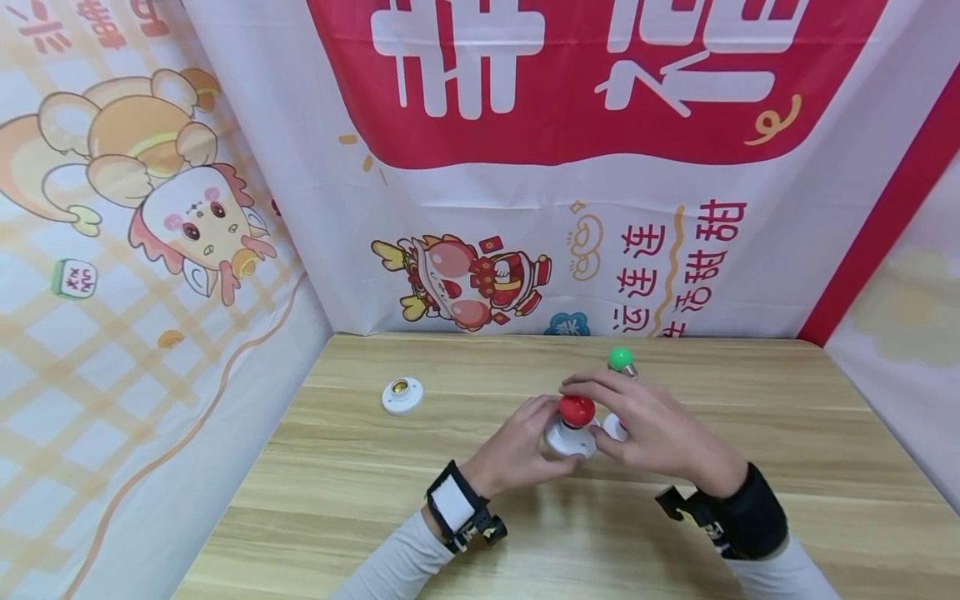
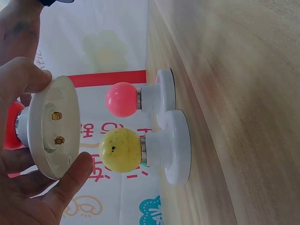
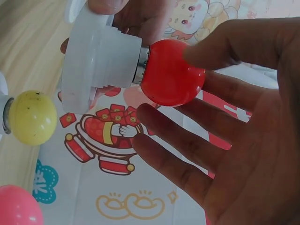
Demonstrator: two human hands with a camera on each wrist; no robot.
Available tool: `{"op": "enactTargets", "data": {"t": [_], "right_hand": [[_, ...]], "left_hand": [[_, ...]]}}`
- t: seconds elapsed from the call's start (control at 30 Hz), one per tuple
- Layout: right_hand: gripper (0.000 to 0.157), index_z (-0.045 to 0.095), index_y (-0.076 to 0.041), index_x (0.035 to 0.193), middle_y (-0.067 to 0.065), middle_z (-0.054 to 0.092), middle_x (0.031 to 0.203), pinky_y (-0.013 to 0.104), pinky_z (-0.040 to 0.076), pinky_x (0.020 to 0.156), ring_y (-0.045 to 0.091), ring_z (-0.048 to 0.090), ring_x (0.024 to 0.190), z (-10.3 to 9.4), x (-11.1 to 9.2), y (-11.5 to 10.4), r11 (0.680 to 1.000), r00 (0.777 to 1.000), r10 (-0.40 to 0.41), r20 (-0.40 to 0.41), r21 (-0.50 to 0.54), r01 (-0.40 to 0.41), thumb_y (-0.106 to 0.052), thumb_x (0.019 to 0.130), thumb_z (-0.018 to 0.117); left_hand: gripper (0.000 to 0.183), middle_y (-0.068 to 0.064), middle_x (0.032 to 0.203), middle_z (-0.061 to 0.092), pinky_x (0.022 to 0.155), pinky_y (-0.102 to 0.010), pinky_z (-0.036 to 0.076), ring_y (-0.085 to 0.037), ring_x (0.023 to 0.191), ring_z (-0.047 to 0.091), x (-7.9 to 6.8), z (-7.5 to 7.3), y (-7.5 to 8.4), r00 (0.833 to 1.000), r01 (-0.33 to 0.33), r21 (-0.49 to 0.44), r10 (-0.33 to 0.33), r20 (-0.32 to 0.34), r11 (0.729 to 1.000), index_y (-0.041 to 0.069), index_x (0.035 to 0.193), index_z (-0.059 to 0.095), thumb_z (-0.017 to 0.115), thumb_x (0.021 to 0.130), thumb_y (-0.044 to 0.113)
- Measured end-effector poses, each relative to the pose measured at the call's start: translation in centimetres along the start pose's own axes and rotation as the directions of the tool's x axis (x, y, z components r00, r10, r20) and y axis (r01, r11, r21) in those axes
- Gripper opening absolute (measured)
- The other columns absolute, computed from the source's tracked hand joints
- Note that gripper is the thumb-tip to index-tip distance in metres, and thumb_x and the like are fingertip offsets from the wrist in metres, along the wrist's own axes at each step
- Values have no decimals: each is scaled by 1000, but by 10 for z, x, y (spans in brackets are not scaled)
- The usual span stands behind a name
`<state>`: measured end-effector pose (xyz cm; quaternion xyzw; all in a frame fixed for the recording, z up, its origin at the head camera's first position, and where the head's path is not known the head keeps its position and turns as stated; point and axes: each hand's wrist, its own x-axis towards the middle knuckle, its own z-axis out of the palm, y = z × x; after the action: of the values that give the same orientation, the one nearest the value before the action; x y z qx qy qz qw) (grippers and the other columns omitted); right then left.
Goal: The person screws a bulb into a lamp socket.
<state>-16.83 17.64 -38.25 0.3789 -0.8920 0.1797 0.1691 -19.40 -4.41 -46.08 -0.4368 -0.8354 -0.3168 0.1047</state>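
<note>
A red light bulb (image 1: 577, 411) sits in a round white lamp holder (image 3: 79, 65), lifted off the table and tilted on its side in the wrist views. My left hand (image 1: 517, 450) grips the holder by its rim, thumb and fingers on opposite edges. Two brass screws show on the holder's hollow underside in the left wrist view. Around the bulb curls my right hand (image 1: 652, 417), its thumb on the red glass and the fingers spread along the other side.
On the wooden table (image 1: 337, 500), a yellow bulb (image 2: 120, 150) and a pink bulb (image 2: 122, 99) stand upright in white holders, close together. A green bulb (image 1: 620, 358) lies behind the right hand. Farther left is a bulbless white holder (image 1: 402, 396). Printed cloth hangs behind.
</note>
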Motion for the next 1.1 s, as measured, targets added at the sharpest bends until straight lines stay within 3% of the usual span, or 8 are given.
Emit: {"op": "enactTargets", "data": {"t": [0.17,0.43,0.9,1.1], "right_hand": [[52,61,-23,126,-10,58,126,35,56,87,9,54,112,1,0,0,1000,1000,15,2,0,-15,-19,76,74],[49,63,-23,123,-7,61,121,34,57,83,9,57,107,2,1,-1,999,999,39,-11,-22,-39,-31,77,78],[44,65,-21,114,-6,64,108,24,57,70,8,60,88,5,3,-1,997,998,43,-54,-60,-46,-41,76,78],[49,63,-21,118,-4,63,114,28,58,74,10,61,95,6,3,0,997,998,34,-50,-70,-38,-44,77,76]], "left_hand": [[77,3,136,49,100,-21,44,-7,122,43,0,1,-1,1000,10,-2,-10,-2,1000,16,144,38,72,81,44],[80,3,136,48,98,-20,45,-6,122,44,1,3,-1,1000,6,-26,-7,-8,1000,18,145,38,77,78,36],[76,3,136,49,98,-18,45,-8,122,45,-1,3,0,1000,12,-29,-12,9,1000,19,145,37,73,82,41],[76,3,137,48,99,-18,44,-8,122,44,-1,4,-1,1000,14,-22,-14,14,1000,19,145,37,72,82,43]]}}
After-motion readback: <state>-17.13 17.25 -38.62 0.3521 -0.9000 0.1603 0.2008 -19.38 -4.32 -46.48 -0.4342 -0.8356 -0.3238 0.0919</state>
